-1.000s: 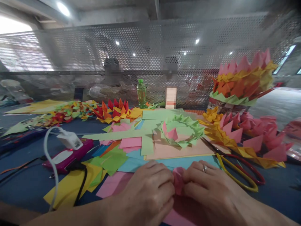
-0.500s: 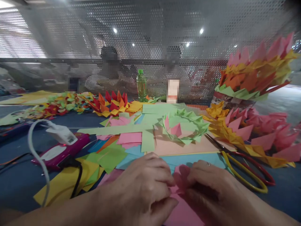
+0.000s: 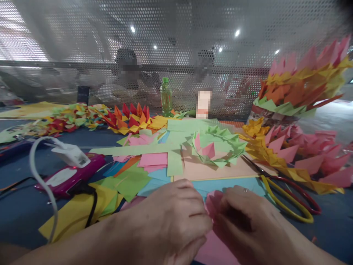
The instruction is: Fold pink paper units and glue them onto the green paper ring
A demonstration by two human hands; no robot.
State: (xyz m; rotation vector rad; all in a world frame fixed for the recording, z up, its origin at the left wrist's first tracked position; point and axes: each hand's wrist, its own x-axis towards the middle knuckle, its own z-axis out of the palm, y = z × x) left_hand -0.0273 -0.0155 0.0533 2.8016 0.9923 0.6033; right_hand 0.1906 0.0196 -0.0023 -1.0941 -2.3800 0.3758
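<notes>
Both hands meet over a pink paper piece (image 3: pixel 213 202) at the front of the table. My left hand (image 3: pixel 179 217) is curled, its fingertips pressed to the paper's left side and partly hidden. Fingers of my right hand (image 3: pixel 242 217) pinch the same pink paper from the right. Flat pink sheets (image 3: pixel 216 248) lie beneath the hands. Just beyond stands a ring of folded green paper (image 3: pixel 220 147) with a pink folded point (image 3: pixel 209 150) on it, resting on a peach sheet (image 3: pixel 198 171).
Scissors (image 3: pixel 286 198) with red and yellow handles lie right. A purple power strip (image 3: pixel 68 180) with white and black cords sits left. Folded-paper chains (image 3: pixel 298 154) and a tiered paper lotus (image 3: pixel 300 84) occupy the right side. A green-capped bottle (image 3: pixel 166 97) stands behind, before a perforated metal screen (image 3: pixel 176 33).
My left hand has shifted slightly right, closer to my right hand, covering more of the pink paper. The surrounding things stay in place.
</notes>
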